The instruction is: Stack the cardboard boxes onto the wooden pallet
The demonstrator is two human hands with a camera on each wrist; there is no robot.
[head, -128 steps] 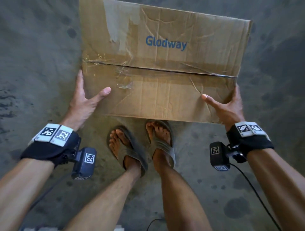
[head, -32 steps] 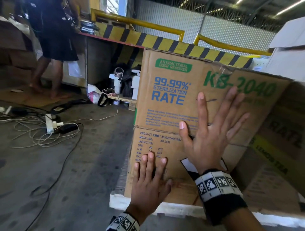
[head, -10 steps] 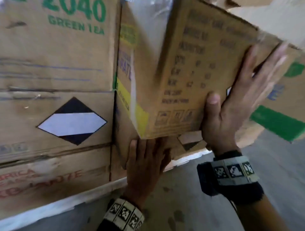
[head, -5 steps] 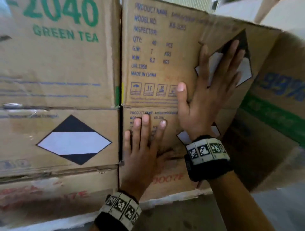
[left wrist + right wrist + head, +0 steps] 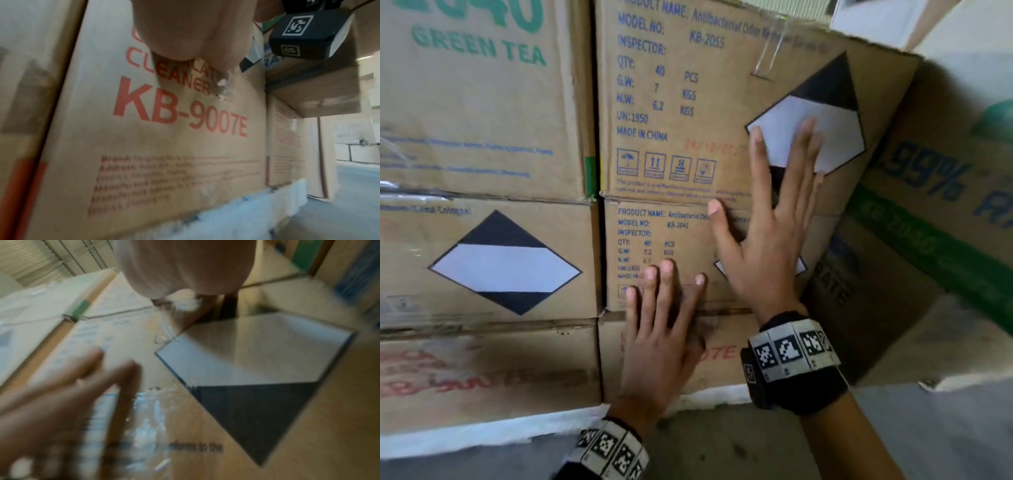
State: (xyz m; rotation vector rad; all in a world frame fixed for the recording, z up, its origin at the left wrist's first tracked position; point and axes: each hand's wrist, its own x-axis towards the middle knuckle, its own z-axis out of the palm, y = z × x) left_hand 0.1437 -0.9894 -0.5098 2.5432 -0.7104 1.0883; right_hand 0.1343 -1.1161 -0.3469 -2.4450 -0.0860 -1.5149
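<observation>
Brown cardboard boxes stand in stacks on a white-edged wooden pallet (image 5: pixel 482 435). The top box (image 5: pixel 681 102), printed KB-2055, sits on the KB-2041 box (image 5: pixel 654 236), close against the GREEN TEA box (image 5: pixel 482 102) on its left. My right hand (image 5: pixel 767 240) lies flat on the top box's front, fingers straight across its black-and-white diamond label (image 5: pixel 835 130). My left hand (image 5: pixel 661 329) lies flat lower down, across the seam between the KB-2041 box and the red-printed bottom box (image 5: pixel 164 129). In the right wrist view the diamond label (image 5: pixel 257 369) is blurred.
More boxes (image 5: pixel 935 222) with blue and green print stand at an angle on the right, close to my right forearm. Grey concrete floor (image 5: pixel 722 452) runs along the pallet's front. Another stack (image 5: pixel 292 154) shows further along in the left wrist view.
A second ago the KB-2055 box was tilted in the air, held by both hands. Now it sits square on the stack and both hands lie flat on the box fronts.
</observation>
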